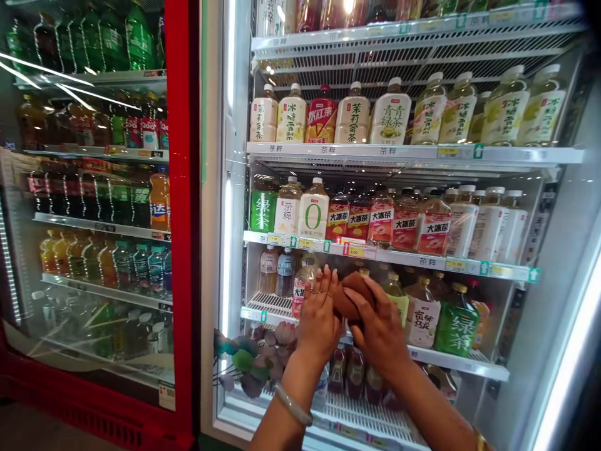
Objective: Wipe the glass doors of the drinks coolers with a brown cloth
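My right hand (381, 322) is closed around a smooth brown folded thing (348, 299) whose kind I cannot make out. Beside it, my left hand (320, 316) has its fingers stretched upward, with its inner side at the brown thing's left edge. Whether the left thumb grips it is hidden. Both hands are in front of a lit drinks fridge, level with a shelf of bottles. Just behind the left fingers stands a bottle with a red label (300, 291). To the right of the right hand are a pale-labelled bottle (422, 316) and a green-labelled bottle (456, 329).
White wire shelves (413, 153) hold rows of tea bottles. A spray of round grey-green leaves (256, 363) is left of my left wrist. Further left stands a red-framed fridge (184, 250) with its glass door closed over more bottles.
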`<state>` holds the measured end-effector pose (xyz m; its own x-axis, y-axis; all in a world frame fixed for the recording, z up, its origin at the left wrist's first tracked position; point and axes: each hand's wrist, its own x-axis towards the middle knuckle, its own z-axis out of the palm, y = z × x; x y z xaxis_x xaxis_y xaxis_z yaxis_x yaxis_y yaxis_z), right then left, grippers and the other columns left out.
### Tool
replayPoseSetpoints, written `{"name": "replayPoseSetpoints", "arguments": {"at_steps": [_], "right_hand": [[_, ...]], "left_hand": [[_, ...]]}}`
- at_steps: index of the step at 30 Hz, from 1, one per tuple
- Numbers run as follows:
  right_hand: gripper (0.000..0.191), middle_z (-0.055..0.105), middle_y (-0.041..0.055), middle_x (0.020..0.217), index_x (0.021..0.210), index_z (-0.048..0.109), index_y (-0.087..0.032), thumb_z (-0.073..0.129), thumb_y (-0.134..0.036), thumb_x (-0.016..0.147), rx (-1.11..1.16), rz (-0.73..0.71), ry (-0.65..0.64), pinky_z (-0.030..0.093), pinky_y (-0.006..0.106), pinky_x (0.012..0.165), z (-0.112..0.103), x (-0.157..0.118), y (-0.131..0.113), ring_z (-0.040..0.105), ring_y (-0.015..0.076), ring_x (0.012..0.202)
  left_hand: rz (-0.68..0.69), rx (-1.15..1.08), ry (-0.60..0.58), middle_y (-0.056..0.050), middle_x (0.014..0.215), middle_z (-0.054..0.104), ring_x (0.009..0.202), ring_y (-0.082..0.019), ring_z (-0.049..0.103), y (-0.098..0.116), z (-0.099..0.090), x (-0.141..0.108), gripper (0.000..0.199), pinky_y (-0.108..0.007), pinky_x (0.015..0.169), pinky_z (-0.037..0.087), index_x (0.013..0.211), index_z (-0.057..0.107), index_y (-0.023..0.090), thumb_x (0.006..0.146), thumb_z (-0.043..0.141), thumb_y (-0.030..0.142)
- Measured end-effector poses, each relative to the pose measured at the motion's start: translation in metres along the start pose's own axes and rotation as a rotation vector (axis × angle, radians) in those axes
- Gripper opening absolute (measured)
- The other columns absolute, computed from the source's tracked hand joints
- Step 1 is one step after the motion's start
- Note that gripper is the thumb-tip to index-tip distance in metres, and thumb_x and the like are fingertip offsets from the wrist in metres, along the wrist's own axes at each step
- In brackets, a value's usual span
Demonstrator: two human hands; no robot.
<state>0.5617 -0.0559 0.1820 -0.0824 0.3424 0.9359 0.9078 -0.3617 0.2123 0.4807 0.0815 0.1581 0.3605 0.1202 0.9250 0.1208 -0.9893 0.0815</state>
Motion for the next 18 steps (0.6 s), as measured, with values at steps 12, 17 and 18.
{"name": "replayPoseSetpoints", "arguments": {"at_steps": [12,17,18], "right_hand": [[0.051,0.050,0.0109,0.156,0.140,0.058,-0.028,0.060,-0.021,0.090,-0.032,-0.312,0.023,0.050,0.044,0.092,0.024,0.062,-0.019,0.061,0.0269,0.116],[0.049,0.057,-0.0037,0.151,0.141,0.060,-0.028,0.046,-0.013,0.097,-0.072,-0.595,0.186,0.036,0.045,0.121,0.026,0.086,0.001,0.049,0.0234,0.138],[0.049,0.056,-0.0034,0.152,0.142,0.059,-0.024,0.046,-0.012,0.097,-0.076,-0.611,0.214,0.030,0.045,0.126,0.027,0.103,0.001,0.045,0.0240,0.143]], "left_hand": [[-0.073,0.061,0.110,-0.013,0.171,0.019,0.161,-0.026,0.016,-0.051,-0.032,0.027,0.088,-0.055,0.133,0.020,0.167,-0.002,0.019,0.096,0.050,0.019],[0.014,0.070,0.073,-0.011,0.171,0.020,0.160,-0.025,0.014,-0.074,-0.044,0.042,0.085,-0.054,0.133,0.018,0.167,0.002,0.022,0.094,0.046,0.013],[-0.013,0.069,0.114,-0.011,0.171,0.022,0.161,-0.024,0.014,-0.077,-0.046,0.053,0.084,-0.054,0.134,0.015,0.167,0.003,0.022,0.094,0.044,0.011]]}}
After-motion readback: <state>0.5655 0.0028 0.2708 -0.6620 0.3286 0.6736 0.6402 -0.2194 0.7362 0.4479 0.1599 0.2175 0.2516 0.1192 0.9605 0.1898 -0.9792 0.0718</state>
